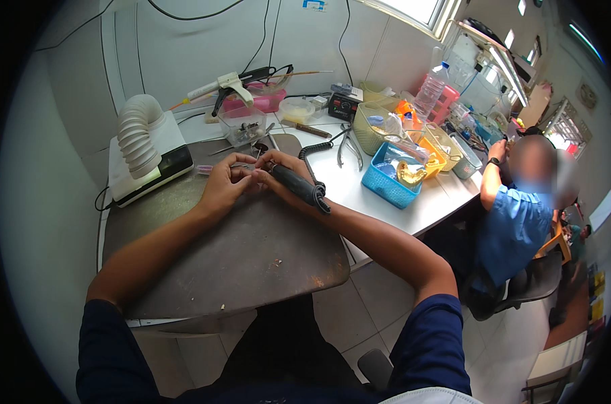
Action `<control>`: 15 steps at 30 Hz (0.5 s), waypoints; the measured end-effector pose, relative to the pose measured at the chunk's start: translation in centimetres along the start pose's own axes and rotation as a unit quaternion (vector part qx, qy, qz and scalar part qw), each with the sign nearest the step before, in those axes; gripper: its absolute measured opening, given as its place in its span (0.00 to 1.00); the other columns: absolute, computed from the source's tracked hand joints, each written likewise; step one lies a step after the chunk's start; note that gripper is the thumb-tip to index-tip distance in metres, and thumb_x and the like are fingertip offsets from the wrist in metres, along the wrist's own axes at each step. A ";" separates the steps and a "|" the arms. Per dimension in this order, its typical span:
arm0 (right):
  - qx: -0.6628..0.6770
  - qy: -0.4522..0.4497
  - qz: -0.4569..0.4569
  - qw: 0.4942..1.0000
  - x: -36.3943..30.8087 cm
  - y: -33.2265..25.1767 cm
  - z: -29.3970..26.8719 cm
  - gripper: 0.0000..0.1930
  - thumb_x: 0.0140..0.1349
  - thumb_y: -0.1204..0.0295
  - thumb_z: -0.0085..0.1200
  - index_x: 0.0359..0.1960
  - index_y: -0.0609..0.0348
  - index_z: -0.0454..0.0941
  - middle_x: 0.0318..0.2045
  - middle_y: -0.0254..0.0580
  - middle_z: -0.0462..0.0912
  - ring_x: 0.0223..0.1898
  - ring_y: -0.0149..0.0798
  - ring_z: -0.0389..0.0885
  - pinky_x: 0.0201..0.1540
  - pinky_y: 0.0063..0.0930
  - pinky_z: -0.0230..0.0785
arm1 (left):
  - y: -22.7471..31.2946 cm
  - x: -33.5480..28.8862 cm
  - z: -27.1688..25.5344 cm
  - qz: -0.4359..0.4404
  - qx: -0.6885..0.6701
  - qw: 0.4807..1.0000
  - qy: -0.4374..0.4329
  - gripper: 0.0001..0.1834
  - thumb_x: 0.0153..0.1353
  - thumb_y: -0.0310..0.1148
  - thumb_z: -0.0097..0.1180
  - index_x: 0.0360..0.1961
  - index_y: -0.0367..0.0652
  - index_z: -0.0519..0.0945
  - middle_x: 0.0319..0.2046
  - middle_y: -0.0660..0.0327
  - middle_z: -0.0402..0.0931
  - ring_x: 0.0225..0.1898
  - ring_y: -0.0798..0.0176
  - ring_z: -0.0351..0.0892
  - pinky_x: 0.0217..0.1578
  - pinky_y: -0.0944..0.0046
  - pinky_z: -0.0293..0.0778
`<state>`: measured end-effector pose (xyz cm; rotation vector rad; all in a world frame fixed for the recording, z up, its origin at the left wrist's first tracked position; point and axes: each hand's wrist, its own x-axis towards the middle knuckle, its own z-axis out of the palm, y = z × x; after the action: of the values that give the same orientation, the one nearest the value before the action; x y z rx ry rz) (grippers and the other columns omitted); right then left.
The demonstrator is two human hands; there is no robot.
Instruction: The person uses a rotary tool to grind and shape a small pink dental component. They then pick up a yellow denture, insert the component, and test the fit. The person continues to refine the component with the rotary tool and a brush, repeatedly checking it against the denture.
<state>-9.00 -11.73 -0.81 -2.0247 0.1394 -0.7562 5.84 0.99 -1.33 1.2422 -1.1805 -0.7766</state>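
My right hand (pixel 284 161) is closed round a black rotary handpiece (pixel 297 186), whose body lies back over the wrist. A coiled black cord (pixel 304 151) runs near it toward the back of the table. Fingertip to fingertip with it, my left hand (pixel 222 184) is curled in a pinch. Whatever sits between those fingers is too small and too covered to name. Both hands are over a dark grey work board (pixel 251 269) with small crumbs on it. Just beyond the fingers is a clear plastic box (pixel 243 128) with small dark bits inside.
On the left stands a white suction unit (pixel 150 151) with a ribbed hose. Pliers (pixel 349 147), a small black control box (pixel 344 106) and a blue basket (pixel 392 185) holding a dental model (pixel 410 174) lie to the right. Farther right sits a person in blue (pixel 514 229).
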 end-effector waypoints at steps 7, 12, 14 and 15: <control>-0.088 0.053 -0.021 0.994 -1.7 0.6 -1.1 0.10 0.62 0.71 0.60 0.42 0.59 0.77 0.28 0.42 0.84 0.31 0.31 0.85 0.33 0.25 0.74 | -2.7 1.6 1.6 0.032 -0.039 0.999 0.022 0.24 0.63 0.27 0.62 0.57 0.36 0.67 0.34 0.56 0.83 0.36 0.69 0.83 0.38 0.71 0.79; -0.146 0.055 -0.058 0.986 -0.7 -0.5 0.2 0.10 0.60 0.71 0.61 0.42 0.56 0.77 0.30 0.43 0.84 0.34 0.37 0.86 0.37 0.28 0.75 | -1.5 0.2 0.2 0.034 -0.028 0.998 0.033 0.24 0.62 0.27 0.63 0.56 0.36 0.68 0.34 0.56 0.83 0.35 0.69 0.83 0.36 0.71 0.79; -0.135 0.048 -0.060 0.988 -1.2 -0.8 0.0 0.10 0.61 0.71 0.61 0.41 0.57 0.77 0.31 0.43 0.84 0.34 0.38 0.86 0.37 0.29 0.74 | -1.4 0.5 0.4 0.028 -0.037 0.999 0.028 0.23 0.62 0.26 0.62 0.56 0.36 0.69 0.35 0.56 0.83 0.35 0.69 0.83 0.37 0.70 0.79; -0.137 0.047 -0.063 0.987 -1.2 -1.0 0.0 0.10 0.61 0.71 0.61 0.41 0.57 0.77 0.30 0.43 0.84 0.34 0.38 0.85 0.37 0.29 0.74 | -1.6 0.6 0.4 0.029 -0.044 0.998 0.027 0.22 0.63 0.26 0.61 0.56 0.36 0.69 0.36 0.56 0.83 0.36 0.68 0.83 0.38 0.70 0.80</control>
<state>-10.20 -10.71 -0.59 -2.2750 0.1789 -0.9550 5.87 0.02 -2.77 1.1450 -1.1219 -0.7388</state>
